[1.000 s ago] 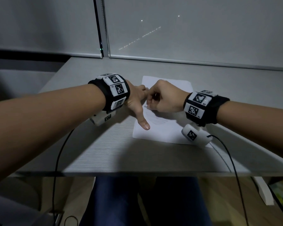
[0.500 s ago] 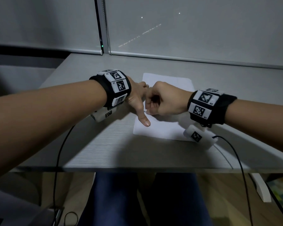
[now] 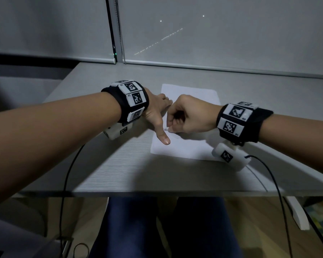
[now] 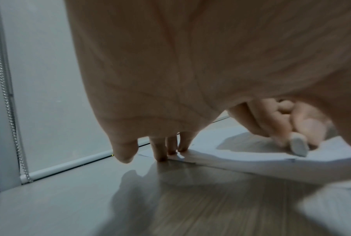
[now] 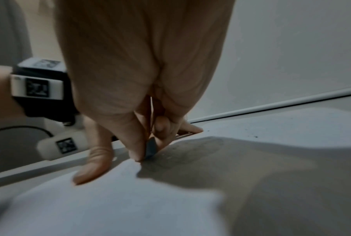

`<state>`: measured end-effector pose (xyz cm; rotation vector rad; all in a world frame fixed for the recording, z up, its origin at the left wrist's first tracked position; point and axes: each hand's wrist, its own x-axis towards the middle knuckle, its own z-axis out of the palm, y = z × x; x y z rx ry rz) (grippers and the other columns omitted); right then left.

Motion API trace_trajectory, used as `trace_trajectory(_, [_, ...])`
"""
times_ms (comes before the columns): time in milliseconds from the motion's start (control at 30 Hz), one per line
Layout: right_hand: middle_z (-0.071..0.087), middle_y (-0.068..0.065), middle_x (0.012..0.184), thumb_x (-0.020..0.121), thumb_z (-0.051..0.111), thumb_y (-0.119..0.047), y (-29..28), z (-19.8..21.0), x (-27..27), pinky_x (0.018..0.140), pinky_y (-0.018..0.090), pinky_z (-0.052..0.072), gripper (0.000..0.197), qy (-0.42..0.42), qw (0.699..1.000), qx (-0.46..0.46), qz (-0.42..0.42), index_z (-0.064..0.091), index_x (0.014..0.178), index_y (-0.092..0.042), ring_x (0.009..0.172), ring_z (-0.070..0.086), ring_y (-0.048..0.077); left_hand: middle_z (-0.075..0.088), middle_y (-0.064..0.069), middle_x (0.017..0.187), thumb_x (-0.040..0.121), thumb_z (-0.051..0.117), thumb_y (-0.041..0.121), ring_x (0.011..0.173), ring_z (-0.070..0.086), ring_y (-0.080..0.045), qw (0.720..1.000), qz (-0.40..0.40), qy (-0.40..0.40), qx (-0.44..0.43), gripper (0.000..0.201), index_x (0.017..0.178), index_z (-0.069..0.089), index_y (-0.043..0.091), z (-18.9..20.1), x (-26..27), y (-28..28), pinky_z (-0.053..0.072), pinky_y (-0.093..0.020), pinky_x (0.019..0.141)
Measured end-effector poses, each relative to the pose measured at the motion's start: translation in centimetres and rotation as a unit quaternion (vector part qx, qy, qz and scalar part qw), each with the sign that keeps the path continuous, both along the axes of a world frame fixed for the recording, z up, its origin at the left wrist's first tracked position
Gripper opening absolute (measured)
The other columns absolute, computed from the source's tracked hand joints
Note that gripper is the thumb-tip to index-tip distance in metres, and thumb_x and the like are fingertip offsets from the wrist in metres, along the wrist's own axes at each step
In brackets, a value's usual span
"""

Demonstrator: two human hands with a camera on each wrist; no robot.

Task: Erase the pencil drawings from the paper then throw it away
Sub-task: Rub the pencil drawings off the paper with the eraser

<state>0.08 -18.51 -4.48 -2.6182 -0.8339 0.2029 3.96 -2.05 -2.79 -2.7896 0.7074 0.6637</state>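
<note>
Paper [image 3: 190, 94] lies flat on the table [image 3: 119, 174], near the middle. My left hand [image 3: 155, 112] is spread with straight fingers and thumb pressing its left edge; my right hand [image 3: 190, 116] is curled, pinching a small eraser [image 4: 298, 146] down onto the sheet just right of that thumb. Faint marks show beside it. I'd judge that hard rubbing could crease or tear the sheet, since only one edge is pinned.
</note>
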Motion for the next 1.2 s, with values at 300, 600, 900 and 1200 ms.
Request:
trace_trajectory(300, [0.066, -0.01, 0.06, 0.081, 0.073, -0.009, -1.1, -0.5, 2.8, 0.054, 0.01, 0.042, 0.01, -0.056, 0.993, 0.007, -0.107, 0.078, 0.074, -0.013, 0.049, 0.057, -0.005, 0.014, -0.003, 0.172, 0.071, 0.084, 0.072, 0.16, 0.019, -0.03, 1.0, -0.016, 0.003, 0.024, 0.131, 0.169, 0.003, 0.039, 1.2, -1.1, -0.4, 0.033, -0.056, 0.118])
trace_trajectory(600, [0.065, -0.014, 0.054, 0.082, 0.081, -0.009, -2.0, 0.1, 2.3, 0.053, 0.007, 0.043, 0.005, -0.03, 0.997, 0.006, -0.069, 0.082, 0.078, -0.012, 0.048, 0.058, -0.002, 0.011, -0.006, 0.175, 0.071, 0.086, 0.069, 0.162, 0.015, -0.028, 0.999, -0.028, 0.004, 0.023, 0.134, 0.17, 0.001, 0.038, 1.3, -1.2, -0.5, 0.032, -0.054, 0.12])
trace_trajectory(900, [0.066, -0.009, 0.059, 0.081, 0.082, -0.015, -1.8, -0.4, 0.3, 0.057, 0.014, 0.049, 0.006, -0.01, 0.997, 0.031, -0.067, 0.079, 0.077, -0.013, 0.051, 0.057, 0.002, 0.02, -0.008, 0.168, 0.063, 0.086, 0.076, 0.16, 0.019, -0.031, 0.999, -0.035, 0.018, 0.024, 0.138, 0.168, 0.004, 0.042, 0.8, -0.3, -0.5, 0.034, -0.058, 0.119])
trace_trajectory(1200, [0.068, -0.01, 0.055, 0.081, 0.081, -0.014, -3.1, -0.4, 3.6, 0.058, 0.016, 0.048, 0.011, -0.047, 0.987, 0.027, -0.151, 0.078, 0.07, -0.015, 0.046, 0.058, -0.002, 0.001, -0.004, 0.178, 0.065, 0.086, 0.075, 0.164, 0.006, -0.026, 0.999, -0.027, 0.016, 0.034, 0.147, 0.17, -0.01, 0.038, 1.0, -0.6, -0.5, 0.027, -0.057, 0.123])
